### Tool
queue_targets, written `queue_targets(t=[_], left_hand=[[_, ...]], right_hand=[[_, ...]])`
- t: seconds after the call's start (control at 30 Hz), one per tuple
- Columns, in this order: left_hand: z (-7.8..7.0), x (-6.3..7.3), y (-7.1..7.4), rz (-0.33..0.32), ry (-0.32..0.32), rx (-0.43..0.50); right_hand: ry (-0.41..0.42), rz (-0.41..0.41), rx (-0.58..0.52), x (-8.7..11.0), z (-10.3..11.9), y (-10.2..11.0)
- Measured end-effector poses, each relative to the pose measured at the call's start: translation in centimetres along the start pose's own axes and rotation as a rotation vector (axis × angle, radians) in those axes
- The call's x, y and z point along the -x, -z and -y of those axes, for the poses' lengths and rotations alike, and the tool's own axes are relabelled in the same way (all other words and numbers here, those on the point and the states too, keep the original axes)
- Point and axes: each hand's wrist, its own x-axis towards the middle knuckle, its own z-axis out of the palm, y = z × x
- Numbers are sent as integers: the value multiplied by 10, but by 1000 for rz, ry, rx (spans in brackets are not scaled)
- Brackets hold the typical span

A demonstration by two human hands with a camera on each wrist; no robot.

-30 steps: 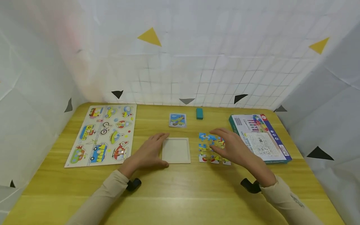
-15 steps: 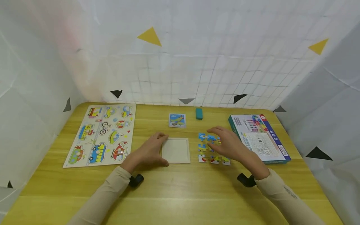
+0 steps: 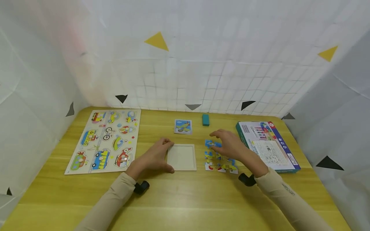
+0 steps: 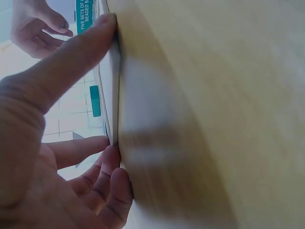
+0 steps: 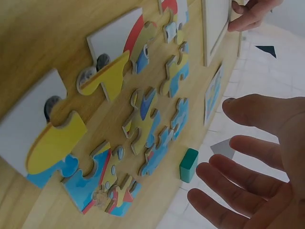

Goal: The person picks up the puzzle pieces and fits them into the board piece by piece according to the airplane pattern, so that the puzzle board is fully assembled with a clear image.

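A square wooden puzzle tray (image 3: pixel 181 157) with a raised rim lies flat on the table. My left hand (image 3: pixel 156 156) holds its left side, the thumb (image 4: pixel 90 43) at the near corner and the fingertips (image 4: pixel 110 155) around the far corner. Right of the tray, loose jigsaw pieces (image 5: pixel 140 119) in blue, yellow, red and white lie spread in rough rows. My right hand (image 3: pixel 231 146) hovers over them, fingers apart and holding nothing, hiding part of the upper rows. Behind the tray rests a small picture card (image 3: pixel 183 126) of a yellow airplane on blue.
A large vehicle puzzle board (image 3: pixel 102 141) lies at the left. At the right is a flat boxed set (image 3: pixel 268 146) with a green side. A small teal block (image 3: pixel 205 120) stands near the back, before a white cloth wall (image 3: pixel 190 80).
My right hand has shifted left over the jigsaw pieces. My left hand stays at the tray's left side. The head view has tilted slightly.
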Motion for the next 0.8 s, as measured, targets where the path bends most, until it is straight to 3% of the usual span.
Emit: queue_targets(t=[0.43, 0.63, 0.8], left_hand=[[0, -2, 3, 12, 15, 15], [-4, -2, 4, 15, 16, 35], [-2, -2, 5, 6, 34, 35]], right_hand=[[25, 135, 20, -24, -7, -13], [-11, 176, 35, -31, -9, -14], [21, 197, 49, -39, -8, -16]])
